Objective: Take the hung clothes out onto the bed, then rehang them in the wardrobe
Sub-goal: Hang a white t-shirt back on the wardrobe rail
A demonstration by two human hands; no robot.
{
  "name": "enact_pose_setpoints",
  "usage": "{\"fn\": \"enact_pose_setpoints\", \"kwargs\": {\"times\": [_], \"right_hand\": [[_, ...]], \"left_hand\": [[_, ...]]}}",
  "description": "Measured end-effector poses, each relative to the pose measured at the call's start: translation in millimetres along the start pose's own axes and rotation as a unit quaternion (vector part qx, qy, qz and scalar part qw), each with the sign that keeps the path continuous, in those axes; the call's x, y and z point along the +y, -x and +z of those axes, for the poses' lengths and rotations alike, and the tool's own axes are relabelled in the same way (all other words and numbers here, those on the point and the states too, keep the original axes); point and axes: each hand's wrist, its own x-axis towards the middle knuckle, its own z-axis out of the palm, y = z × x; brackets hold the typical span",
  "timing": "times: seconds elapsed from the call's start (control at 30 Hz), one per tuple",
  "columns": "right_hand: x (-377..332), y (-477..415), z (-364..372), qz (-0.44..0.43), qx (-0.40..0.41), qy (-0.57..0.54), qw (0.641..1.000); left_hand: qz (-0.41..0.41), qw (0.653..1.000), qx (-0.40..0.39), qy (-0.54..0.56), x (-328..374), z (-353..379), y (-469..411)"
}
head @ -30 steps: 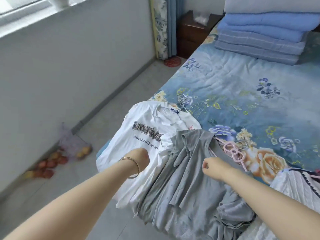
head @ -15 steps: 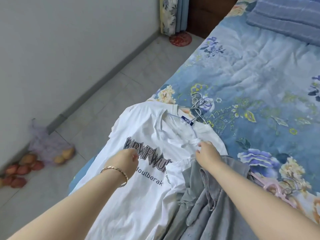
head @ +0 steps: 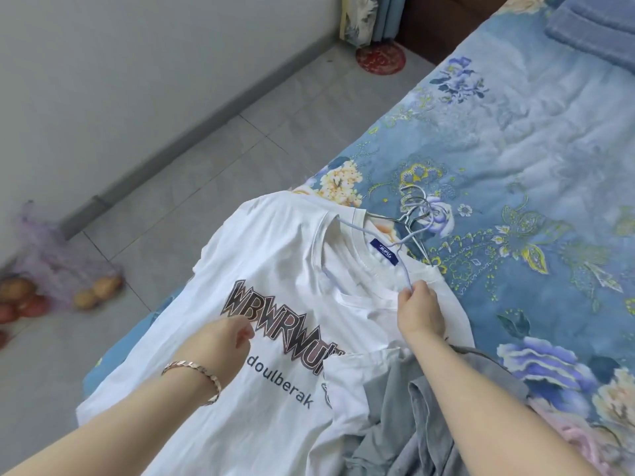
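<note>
We see a white T-shirt (head: 275, 297) lying face up across the near corner of the bed (head: 515, 149), its lower part hanging past the edge over the tiled floor (head: 213, 159). Dark block lettering runs across its chest, and a small blue label sits inside the collar. A pale blue hanger (head: 359, 230) is threaded through the neck opening, with its hook lying on the flowered bedspread among the hooks of other wire hangers (head: 412, 197).

The hands are apart, both on this shirt. The right hand (head: 417, 310) pinches the end of the pale blue hanger's arm just below the collar, thumb and fingers closed round the thin rod. The left hand (head: 223, 341), with a gold bracelet (head: 196, 369) on its wrist, rests on the lettering with its fingers curled; we cannot tell whether it has cloth pinched.

A crumpled grey garment (head: 412, 424) lies beside the shirt under the right forearm, and another white piece overlaps the two. On the floor by the wall sits a mesh bag of fruit (head: 51, 269), blurred, and farther off a round red thing (head: 380, 59) below the curtain (head: 364, 15). A folded blue blanket (head: 598, 25) lies at the far end of the bed.
</note>
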Motion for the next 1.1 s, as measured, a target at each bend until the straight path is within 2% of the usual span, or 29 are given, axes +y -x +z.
{"fn": "enact_pose_setpoints", "kwargs": {"times": [0.1, 0.17, 0.3, 0.6, 0.77, 0.9, 1.1], "right_hand": [[-17, 30, -20, -0.118, 0.042, -0.104, 0.987], [-31, 52, -37, -0.196, 0.028, -0.104, 0.975], [-69, 99, -79, -0.283, 0.048, -0.142, 0.947], [-166, 272, -182, -0.483, 0.054, -0.108, 0.868], [-170, 413, -226, -0.506, 0.008, -0.138, 0.852], [-161, 529, -236, -0.530, -0.051, -0.152, 0.833], [-151, 680, -222, -0.604, -0.179, -0.076, 0.773]], "left_hand": [[-0.014, 1.000, 0.013, 0.000, -13, -16, 12], [-0.017, 0.999, 0.027, 0.004, -22, -28, 23], [-0.034, 0.997, 0.060, 0.024, -46, -53, 61], [-0.062, 0.983, 0.158, 0.069, -112, -120, 212], [-0.072, 0.972, 0.217, 0.050, -158, -150, 331], [-0.110, 0.957, 0.249, 0.097, -201, -156, 440], [-0.218, 0.918, 0.299, 0.142, -260, -137, 599]]}}
